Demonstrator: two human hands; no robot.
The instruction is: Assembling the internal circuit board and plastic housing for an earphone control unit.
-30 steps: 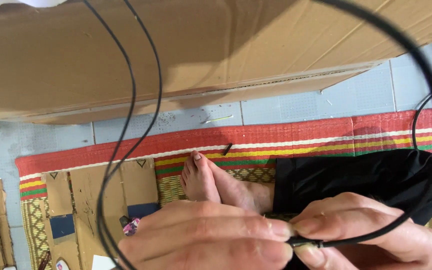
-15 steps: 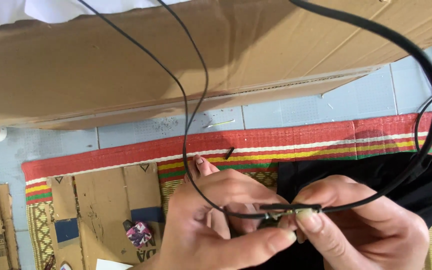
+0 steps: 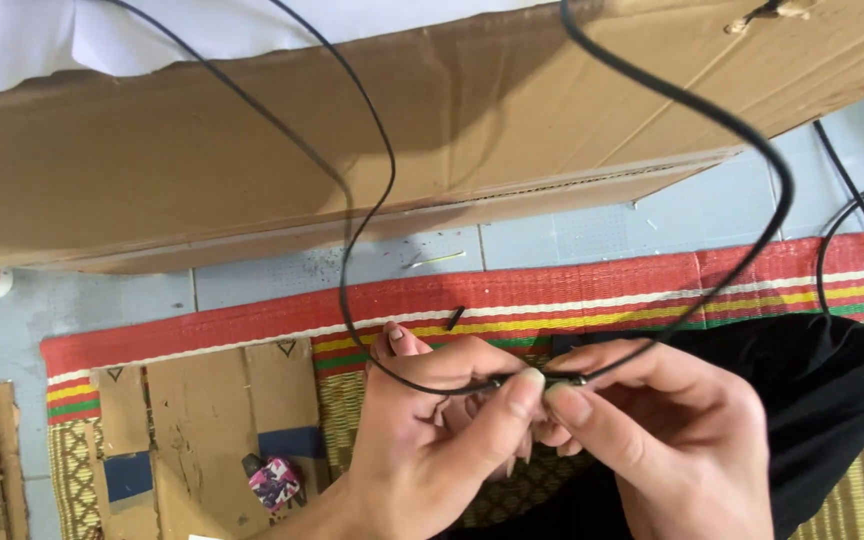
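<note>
Both hands meet above the striped mat (image 3: 592, 290): left hand (image 3: 442, 440) and right hand (image 3: 672, 440) pinch a thin black cable (image 3: 377, 165) at its joint, apparently mid-joining; careful alignment seems needed.

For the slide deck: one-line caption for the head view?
Both hands, left hand and right hand, pinch a black cable above a woven mat.

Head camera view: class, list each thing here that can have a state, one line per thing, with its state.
Left hand: pinching the thin black wire.
Right hand: pinching the thick black cable at its end.
Thin black wire: looped upward, meeting the cable between the fingertips.
Thick black cable: arched in a loop.
Cardboard box: lying flat on the floor.
Woven mat: spread flat.
</note>
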